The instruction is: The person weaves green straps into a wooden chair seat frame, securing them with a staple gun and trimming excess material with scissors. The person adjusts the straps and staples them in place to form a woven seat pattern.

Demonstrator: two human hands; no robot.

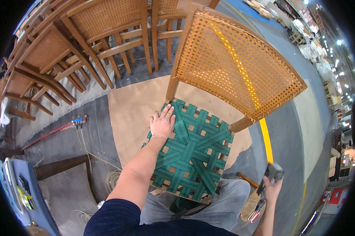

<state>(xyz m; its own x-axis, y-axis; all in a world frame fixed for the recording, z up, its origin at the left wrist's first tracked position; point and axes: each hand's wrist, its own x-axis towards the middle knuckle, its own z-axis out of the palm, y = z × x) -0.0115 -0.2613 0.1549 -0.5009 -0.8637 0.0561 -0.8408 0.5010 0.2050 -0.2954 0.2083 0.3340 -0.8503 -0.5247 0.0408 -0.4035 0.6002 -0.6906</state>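
Green webbing seat (193, 151) of the cane-backed chair (236, 67) lies just before the person's knees — springy straps on a stiff wooden frame, best gripped at the rail. Left hand (162, 122) rests flat, fingers spread, on its back corner; right hand (272, 181) is closed around a staple gun (268, 175). Stacked chairs (67, 47) crowd the left — an air hose (51, 133) crosses the floor.

The person wears a dark navy short-sleeved top, its sleeve (114, 216) ending above the left elbow. Both forearms and hands are bare. Grey trousers (228, 196) cover the legs.
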